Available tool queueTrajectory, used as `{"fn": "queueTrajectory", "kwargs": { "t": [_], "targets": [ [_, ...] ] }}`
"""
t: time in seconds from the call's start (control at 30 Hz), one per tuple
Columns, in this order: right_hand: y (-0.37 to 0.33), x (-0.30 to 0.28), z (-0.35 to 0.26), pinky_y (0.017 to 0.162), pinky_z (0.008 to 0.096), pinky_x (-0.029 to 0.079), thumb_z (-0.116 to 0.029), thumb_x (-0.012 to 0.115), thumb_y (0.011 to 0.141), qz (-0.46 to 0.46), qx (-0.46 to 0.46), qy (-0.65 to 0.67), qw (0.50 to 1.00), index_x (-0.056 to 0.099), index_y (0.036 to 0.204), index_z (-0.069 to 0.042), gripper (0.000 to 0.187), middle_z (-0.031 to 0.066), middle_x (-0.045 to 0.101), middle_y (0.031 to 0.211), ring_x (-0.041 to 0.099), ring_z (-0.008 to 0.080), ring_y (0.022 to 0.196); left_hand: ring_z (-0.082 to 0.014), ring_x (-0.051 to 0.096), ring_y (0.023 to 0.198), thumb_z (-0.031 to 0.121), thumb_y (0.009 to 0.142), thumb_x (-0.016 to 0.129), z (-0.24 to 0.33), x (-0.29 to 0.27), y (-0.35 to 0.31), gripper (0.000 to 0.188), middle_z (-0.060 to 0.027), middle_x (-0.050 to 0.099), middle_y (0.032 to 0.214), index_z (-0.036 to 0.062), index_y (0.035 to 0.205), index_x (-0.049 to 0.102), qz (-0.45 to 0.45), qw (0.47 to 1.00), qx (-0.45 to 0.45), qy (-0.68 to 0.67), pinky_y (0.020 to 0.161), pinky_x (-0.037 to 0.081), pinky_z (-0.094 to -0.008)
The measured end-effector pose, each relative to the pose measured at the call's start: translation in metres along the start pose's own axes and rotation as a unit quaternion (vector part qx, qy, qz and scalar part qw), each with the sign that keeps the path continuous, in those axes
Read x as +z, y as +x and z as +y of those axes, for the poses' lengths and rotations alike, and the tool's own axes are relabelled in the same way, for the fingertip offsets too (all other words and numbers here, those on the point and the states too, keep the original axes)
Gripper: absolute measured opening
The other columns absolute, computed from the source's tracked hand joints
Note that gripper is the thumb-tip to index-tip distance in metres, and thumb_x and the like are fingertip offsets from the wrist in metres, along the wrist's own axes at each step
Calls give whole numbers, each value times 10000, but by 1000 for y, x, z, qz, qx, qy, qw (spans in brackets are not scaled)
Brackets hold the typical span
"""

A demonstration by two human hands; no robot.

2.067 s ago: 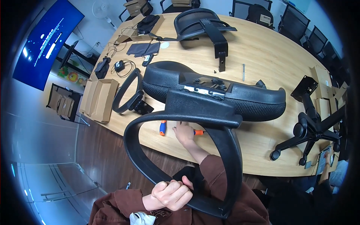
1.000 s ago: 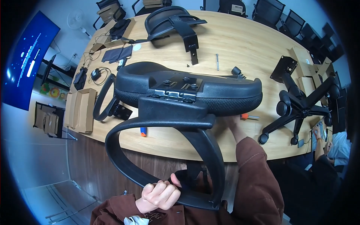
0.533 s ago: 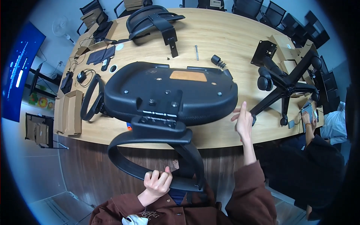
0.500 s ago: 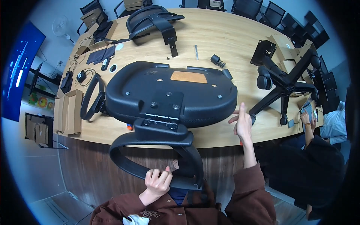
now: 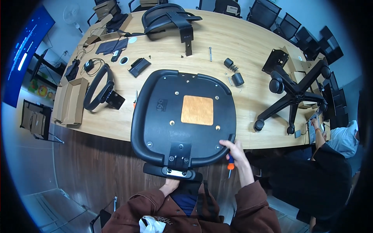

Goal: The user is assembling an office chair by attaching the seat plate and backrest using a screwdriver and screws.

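The black chair seat (image 5: 163, 116) is held underside up, overhanging the table's near edge, with screw holes and a bare wood patch in its middle. A black armrest (image 5: 153, 169) is bolted by a metal bracket to its near side. My left hand (image 5: 169, 187) reaches under this armrest and is closed on it, its fingers mostly hidden. My right hand (image 5: 237, 153) grips the seat's near right edge, thumb and index finger on top. That hand also holds a blue and orange screwdriver (image 5: 230, 165), its shaft pointing down.
A second armrest (image 5: 93, 93) lies left on the wooden table (image 5: 244, 50), near a cardboard tray (image 5: 70, 103) and a black bracket part (image 5: 139, 67). The backrest (image 5: 165, 17) is at the far side. A wheeled base (image 5: 293, 95) and a gas-lift cover (image 5: 237, 79) are right; another person's arm (image 5: 319, 136) is beyond.
The seat has turned and tilted, so its underside faces me more fully. The attached armrest has swung down beneath it. My right hand has moved from beside the seat onto its edge.
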State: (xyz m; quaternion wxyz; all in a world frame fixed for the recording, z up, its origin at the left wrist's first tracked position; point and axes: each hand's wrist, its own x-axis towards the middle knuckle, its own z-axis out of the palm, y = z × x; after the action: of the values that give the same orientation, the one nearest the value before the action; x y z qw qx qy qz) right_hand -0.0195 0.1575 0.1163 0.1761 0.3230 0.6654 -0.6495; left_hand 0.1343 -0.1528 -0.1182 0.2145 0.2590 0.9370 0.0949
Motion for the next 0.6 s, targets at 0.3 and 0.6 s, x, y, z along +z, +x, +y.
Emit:
{"fn": "queueTrajectory", "kwargs": {
  "t": [0.3,0.6],
  "targets": [
    [15,36,65,408,251,425,-489,784,914,123,5,-32,992,693,1020,27,534,24,642,708,573,89,510,-335,564,1302,316,985,558,-29,64,51,436,-193,603,1394,64,1336,614,85,919,-93,-373,1085,451,-466],
    [43,30,92,427,266,460,-564,759,914,203,17,-45,978,553,1101,-8,622,51,613,813,586,113,567,-346,597,1243,317,974,568,-29,65,107,418,-200,632,1336,61,1296,640,-26,942,-21,-334,1044,474,-470]
  ]
}}
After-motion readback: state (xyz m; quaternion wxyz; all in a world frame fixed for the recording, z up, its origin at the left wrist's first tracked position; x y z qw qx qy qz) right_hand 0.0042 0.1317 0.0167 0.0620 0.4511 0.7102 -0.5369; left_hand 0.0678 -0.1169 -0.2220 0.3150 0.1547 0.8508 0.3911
